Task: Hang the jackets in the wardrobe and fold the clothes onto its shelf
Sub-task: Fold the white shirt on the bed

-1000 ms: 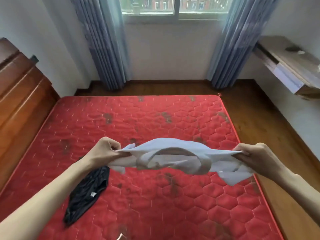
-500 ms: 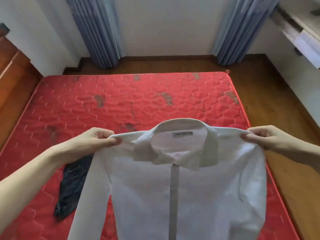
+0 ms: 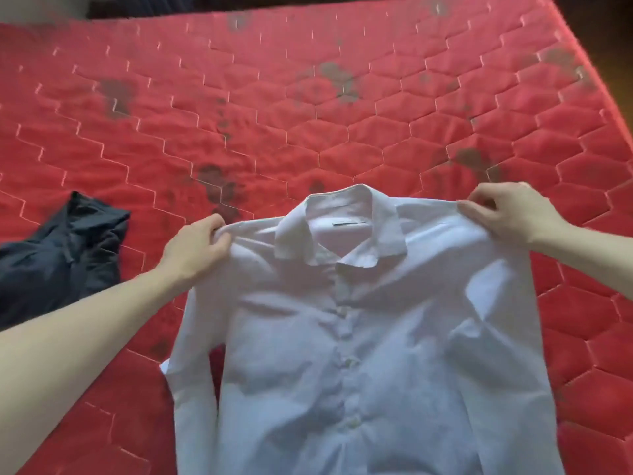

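At the far left a dark garment (image 3: 65, 255) lies crumpled on the red mattress (image 3: 342, 108), untouched and not yet folded. Next to it the left hand (image 3: 195, 250) has its fingers curled tight on the left shoulder of the white shirt (image 3: 359, 337), pinching the cloth at the seam. The shirt lies spread front up on the mattress, buttoned, collar pointing away, its body running down out of view at the bottom edge; its left sleeve trails down alongside the body. At the right the right hand (image 3: 510, 214) pinches the other shoulder between thumb and fingertips

By my reading the task is at an early stage for these 2 pieces: the shirt is only laid out ready for folding, no fold is made in it, the dark garment waits, and no wardrobe, shelf or jacket shows here, so how much else is done cannot be told. Folding both, then carrying them to the shelf, looks to be left

Against 1 second ago, the shirt has gone from a bunched strip stretched in the air between both hands to hanging open, and now it rests flat on the mattress; the view has tipped down, losing the window, curtains and floor
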The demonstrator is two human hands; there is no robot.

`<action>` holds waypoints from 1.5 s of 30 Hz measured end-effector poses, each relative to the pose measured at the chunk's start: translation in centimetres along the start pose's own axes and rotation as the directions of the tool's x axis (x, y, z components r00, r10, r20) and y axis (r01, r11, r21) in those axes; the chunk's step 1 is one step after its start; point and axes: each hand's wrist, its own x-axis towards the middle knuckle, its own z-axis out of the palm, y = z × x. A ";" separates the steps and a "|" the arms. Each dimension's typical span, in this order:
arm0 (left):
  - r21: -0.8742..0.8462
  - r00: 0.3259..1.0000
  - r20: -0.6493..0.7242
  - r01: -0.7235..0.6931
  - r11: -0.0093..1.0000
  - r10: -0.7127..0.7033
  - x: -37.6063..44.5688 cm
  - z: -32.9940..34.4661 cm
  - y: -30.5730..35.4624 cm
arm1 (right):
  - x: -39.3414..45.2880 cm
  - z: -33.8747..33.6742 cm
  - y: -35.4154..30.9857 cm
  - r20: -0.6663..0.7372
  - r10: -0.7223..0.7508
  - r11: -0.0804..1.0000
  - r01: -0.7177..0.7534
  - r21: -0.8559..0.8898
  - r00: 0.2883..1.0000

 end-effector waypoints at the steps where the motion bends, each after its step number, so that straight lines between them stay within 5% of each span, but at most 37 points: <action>1: 0.002 1.000 -0.027 -0.006 1.000 0.006 1.4 1.3 -0.5 | 1.6 1.4 0.3 -0.029 0.012 1.000 -0.012 0.020 1.000; 6: 0.038 0.965 -0.243 0.111 0.993 -0.099 7.8 4.1 -1.4 | 7.0 5.4 0.9 -0.165 0.148 0.956 -0.098 0.278 0.975; 10: 0.166 0.942 -0.324 0.151 0.974 -0.091 7.9 5.7 -1.4 | 4.9 8.1 3.9 -0.025 0.373 0.892 -0.352 0.282 0.927; 16: 0.334 0.904 -0.141 -0.341 0.879 0.405 1.8 11.3 1.8 | -5.0 9.5 7.2 0.034 0.487 0.824 -0.471 0.315 0.873; 23: 0.309 0.801 0.170 -0.597 0.740 0.574 -6.5 19.9 8.6 | -14.9 10.7 7.4 0.140 0.441 0.811 -0.461 0.361 0.886; 30: 0.326 0.865 0.173 -0.501 0.802 0.470 -11.2 24.4 11.5 | -17.4 11.2 11.5 0.100 0.318 0.846 -0.330 0.419 0.943; 35: 0.393 0.879 0.162 -0.475 0.788 0.449 -10.9 25.0 13.1 | -13.7 5.0 18.3 0.090 0.256 0.943 -0.269 0.193 0.962; 38: 0.423 0.882 0.120 -0.461 0.780 0.456 -9.8 25.3 15.8 | -9.0 0.9 22.5 -0.078 0.310 0.945 -0.298 0.132 0.947; 41: 0.433 0.868 0.072 -0.472 0.768 0.492 -8.1 25.8 19.5 | -5.8 -1.2 25.1 -0.214 0.373 0.898 -0.293 0.328 0.903; 45: 0.327 0.872 -0.028 -0.453 0.829 0.488 -6.0 26.6 25.4 | -6.7 1.1 29.0 -0.021 0.467 0.831 -0.431 0.351 0.884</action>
